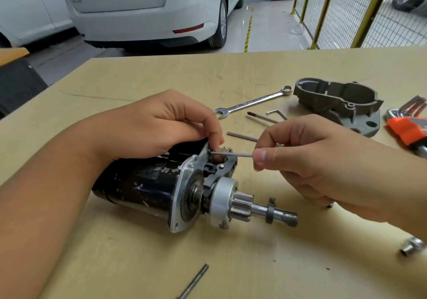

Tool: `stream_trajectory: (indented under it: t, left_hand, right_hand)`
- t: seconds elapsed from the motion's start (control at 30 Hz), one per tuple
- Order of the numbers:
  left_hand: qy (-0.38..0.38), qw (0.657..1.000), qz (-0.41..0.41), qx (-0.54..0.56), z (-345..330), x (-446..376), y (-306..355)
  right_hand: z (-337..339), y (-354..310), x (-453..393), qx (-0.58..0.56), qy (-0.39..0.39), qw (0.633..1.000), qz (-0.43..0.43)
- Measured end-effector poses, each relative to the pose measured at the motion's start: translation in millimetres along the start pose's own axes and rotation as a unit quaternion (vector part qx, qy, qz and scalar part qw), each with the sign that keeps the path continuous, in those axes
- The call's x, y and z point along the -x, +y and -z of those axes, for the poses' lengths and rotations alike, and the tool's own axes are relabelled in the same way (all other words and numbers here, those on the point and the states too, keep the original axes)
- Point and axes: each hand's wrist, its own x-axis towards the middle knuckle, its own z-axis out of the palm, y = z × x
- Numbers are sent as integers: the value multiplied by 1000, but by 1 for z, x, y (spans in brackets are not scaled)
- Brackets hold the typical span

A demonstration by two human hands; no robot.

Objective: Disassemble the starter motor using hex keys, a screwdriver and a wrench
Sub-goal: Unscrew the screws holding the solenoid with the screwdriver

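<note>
Bare table (138,264) lies open before the motor (161,190); behind it wrench (251,101), loose keys (277,113) and housing (339,104) crowd the way; a rod (194,282), perhaps a bolt, lies near the front edge.

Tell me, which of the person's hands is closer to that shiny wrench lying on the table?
Left. The left hand lies just beside the wrench's open end; the right hand sits nearer the camera.

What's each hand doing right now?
Left hand: gripping the starter motor.
Right hand: pinching a hex key.
</note>
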Motion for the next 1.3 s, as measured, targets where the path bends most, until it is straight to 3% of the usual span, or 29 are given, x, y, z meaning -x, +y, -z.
stream_trajectory:
  t: [0.33,0.57,0.8,0.97,1.1,1.2,1.3]
  left_hand:
    - [2,1000,-6,-5,0,0,1]
    - [1,1000,-12,-12,1,-2,-1]
    - [-4,1000,-15,-13,0,-3,0]
    - [1,1000,-8,-14,-1,-3,1]
    - [-4,1000,-2,-19,-1,-4,2]
    - [-5,1000,-2,-24,0,-3,3]
    - [-2,1000,-1,-20,0,-3,4]
  right_hand:
    - [1,3,0,-19,-3,1000,-10]
    - [3,-6,4,-180,-77,970,-145]
    - [3,-10,3,-132,-48,981,-137]
    - [0,-9,2,-40,-18,996,-73]
    - [-3,-6,1,116,37,992,16]
    - [-4,-8,3,222,67,968,95]
    - [-7,-6,8,360,113,910,175]
